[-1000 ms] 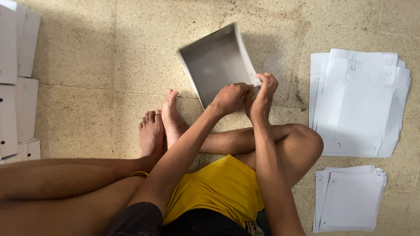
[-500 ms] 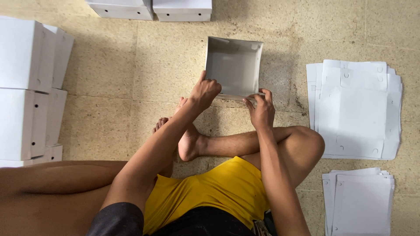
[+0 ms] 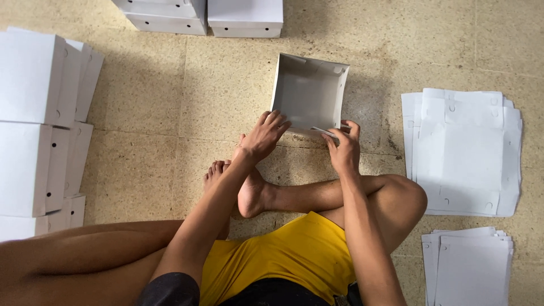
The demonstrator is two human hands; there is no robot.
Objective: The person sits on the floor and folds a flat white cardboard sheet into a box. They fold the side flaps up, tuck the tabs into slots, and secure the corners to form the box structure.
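Hands on near wall of half-formed white box

Box status: open-topped white cardboard box (image 3: 309,93) sits mouth-up on the speckled beige tile floor (image 3: 187,107), directly ahead of both hands. Far wall and side walls stand; tuck tabs show at the far corners. Near wall is where the work is.

Left hand (image 3: 264,136): fingers spread, tips pressing on the box's near-left edge, palm off the board. Reads as bracing, not a closed grip.

Right hand (image 3: 343,148): thumb and fingers pinched on a thin white flap (image 3: 326,133) at the near-right edge, flap lying nearly flat. The pinch holds the flap along its crease; my read is the left hand keeps the box from sliding on the smooth floor.

Material: thin matte paperboard, pre-cut, sharp folds, slightly bowed walls, so it flexes easily.

Surroundings:
- Right of the right hand: stack of flat white die-cut blanks (image 3: 462,150), loosely fanned, with a second smaller stack (image 3: 470,263) nearer the knee. Both are within arm's reach.
- Left of the left hand, well apart: stacked finished white boxes with small round holes (image 3: 39,124).
- Beyond the box: two more closed white boxes (image 3: 243,16).

Person sits cross-legged, yellow shorts (image 3: 283,258), bare feet just below the hands.
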